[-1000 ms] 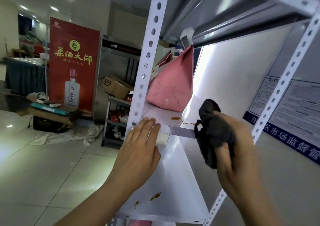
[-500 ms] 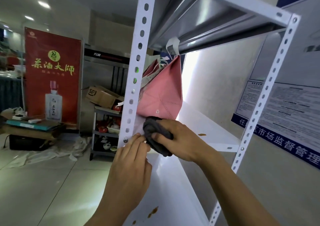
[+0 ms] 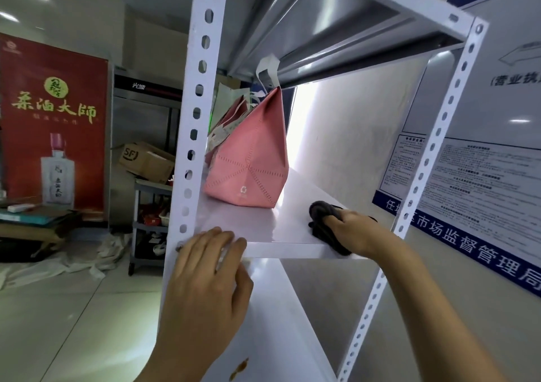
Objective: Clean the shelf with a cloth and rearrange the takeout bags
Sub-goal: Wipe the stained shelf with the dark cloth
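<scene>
A white metal shelf [image 3: 263, 226] with perforated uprights fills the view. A pink takeout bag [image 3: 251, 165] with a white handle stands at the back left of the middle board, with more bags partly hidden behind it. My right hand [image 3: 354, 232] presses a dark cloth [image 3: 322, 214] flat on the board near its front right, right of the pink bag. My left hand [image 3: 207, 270] rests on the board's front edge beside the left upright, fingers spread. A brown stain [image 3: 238, 368] marks the lower board.
A wall with printed notices [image 3: 474, 182] stands close on the right. Behind on the left are a red banner [image 3: 55, 129], a steel cabinet [image 3: 143, 124], a cardboard box [image 3: 146, 160] on a small cart [image 3: 152, 217], and crumpled sheets on the tiled floor [image 3: 58, 308].
My right hand carried the cloth onto the middle board by the pink bag, then swept it right toward the front right corner. The brown stain on that board no longer shows.
</scene>
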